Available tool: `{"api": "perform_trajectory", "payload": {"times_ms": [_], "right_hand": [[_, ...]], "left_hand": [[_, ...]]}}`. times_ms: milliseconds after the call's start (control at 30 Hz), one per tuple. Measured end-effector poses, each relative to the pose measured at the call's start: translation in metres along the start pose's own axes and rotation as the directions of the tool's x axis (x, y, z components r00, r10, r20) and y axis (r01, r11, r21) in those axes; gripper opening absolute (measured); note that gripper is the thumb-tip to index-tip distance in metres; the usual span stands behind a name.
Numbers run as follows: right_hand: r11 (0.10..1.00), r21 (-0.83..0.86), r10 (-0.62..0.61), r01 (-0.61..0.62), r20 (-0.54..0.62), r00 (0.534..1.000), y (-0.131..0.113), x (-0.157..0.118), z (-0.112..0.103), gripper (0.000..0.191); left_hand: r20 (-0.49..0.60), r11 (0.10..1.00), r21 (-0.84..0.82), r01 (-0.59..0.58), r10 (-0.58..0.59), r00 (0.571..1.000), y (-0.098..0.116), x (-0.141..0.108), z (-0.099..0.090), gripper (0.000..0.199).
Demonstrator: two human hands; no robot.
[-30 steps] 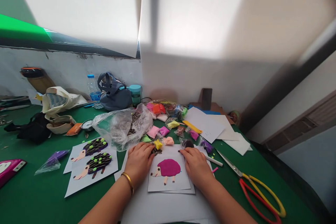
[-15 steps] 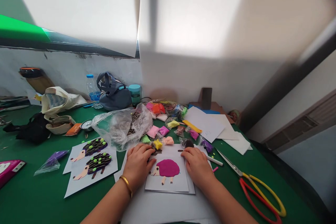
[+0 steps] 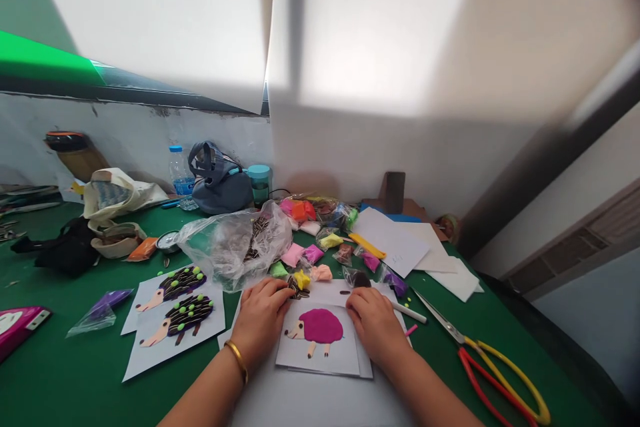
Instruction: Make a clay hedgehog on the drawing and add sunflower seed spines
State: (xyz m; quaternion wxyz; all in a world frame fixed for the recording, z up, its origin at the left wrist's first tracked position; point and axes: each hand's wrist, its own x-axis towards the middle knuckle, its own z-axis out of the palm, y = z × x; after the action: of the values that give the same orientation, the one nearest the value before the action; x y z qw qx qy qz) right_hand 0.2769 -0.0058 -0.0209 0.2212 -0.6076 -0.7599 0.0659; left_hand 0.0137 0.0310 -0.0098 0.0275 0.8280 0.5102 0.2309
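Observation:
A white card [image 3: 295, 361] with a magenta clay hedgehog [image 3: 323, 325] lies in front of me on larger white paper. The hedgehog has a pale face and two pale legs. My left hand [image 3: 264, 317] grips the card's left edge, fingers bent, a gold bangle on the wrist. Opposite it, my right hand [image 3: 375, 323] has its curled fingers on the right edge. Both thumbs are mostly hidden. Striped sunflower seeds [image 3: 299, 291] lie just beyond my left fingertips, beside a yellow clay lump [image 3: 301, 279]. A dark clay ball [image 3: 361, 279] sits behind my right hand.
Two cards with seed-spined hedgehogs [image 3: 187, 315] lie at left. Behind are a plastic bag of seeds [image 3: 235, 240] and several colourful clay packets [image 3: 313, 253]. Open scissors [image 3: 467, 340] and a white stick [image 3: 411, 312] lie at right. White sheets [image 3: 390, 240] are at the back right.
My left thumb, earlier stretched over the card's upper left, has drawn back to its edge. My right hand has shifted slightly along the right edge. The view has tilted a little.

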Motion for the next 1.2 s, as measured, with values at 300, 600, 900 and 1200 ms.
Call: {"api": "perform_trajectory", "payload": {"times_ms": [300, 600, 900, 1200], "right_hand": [[0.996, -0.032, 0.085, -0.082, 0.12, 0.989, 0.022, 0.006, -0.014, 0.026], [0.998, 0.012, 0.06, -0.062, 0.103, 0.993, 0.022, 0.003, -0.012, 0.021], [0.997, -0.046, 0.069, -0.064, 0.111, 0.991, 0.02, 0.002, -0.014, 0.015], [0.989, -0.092, 0.128, -0.114, 0.165, 0.978, 0.019, 0.003, -0.02, 0.014]], "left_hand": [[-0.041, 0.999, -0.037, -0.02, 0.018, 0.999, -0.003, 0.001, -0.002, 0.022], [0.084, 0.995, 0.016, -0.097, 0.096, 0.992, 0.005, -0.002, 0.001, 0.042], [0.084, 0.986, 0.03, -0.164, 0.161, 0.983, 0.011, -0.001, 0.01, 0.045], [0.035, 0.99, 0.024, -0.136, 0.135, 0.99, 0.018, -0.002, 0.003, 0.013]]}}
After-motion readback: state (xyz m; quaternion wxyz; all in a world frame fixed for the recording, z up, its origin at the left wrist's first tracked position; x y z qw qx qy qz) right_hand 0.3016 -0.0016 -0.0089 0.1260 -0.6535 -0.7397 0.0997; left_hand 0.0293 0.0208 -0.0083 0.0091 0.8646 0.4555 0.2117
